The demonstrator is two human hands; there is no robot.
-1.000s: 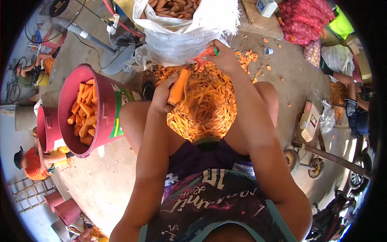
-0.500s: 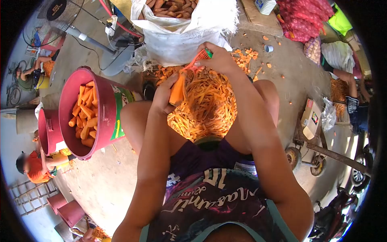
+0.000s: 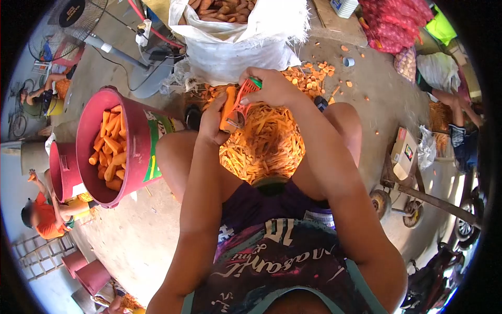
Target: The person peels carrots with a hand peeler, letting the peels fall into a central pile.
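My left hand [image 3: 213, 121] is wrapped round a carrot [image 3: 228, 110] whose visible side is smooth and bright orange. In my right hand [image 3: 269, 85] is a red peeler [image 3: 246, 95] with a green part near my fingers. Its blade end lies against the carrot's near end. Below both hands a heap of carrot peelings [image 3: 272, 141] fills the space between my knees. To the left stands a large red bucket [image 3: 137, 152] that holds peeled carrots [image 3: 111, 144].
A white sack [image 3: 235, 57] of unpeeled carrots [image 3: 225, 10] stands ahead. Carrot ends [image 3: 314, 77] litter the floor beside it. A fan [image 3: 70, 18] is at far left, a cart [image 3: 397, 183] at right. A person in an orange shirt [image 3: 46, 217] sits at left; others work near the edges.
My right hand has drawn the peeler toward me along the carrot, down to its near end. The carrot is held more upright. The person at left has raised an arm.
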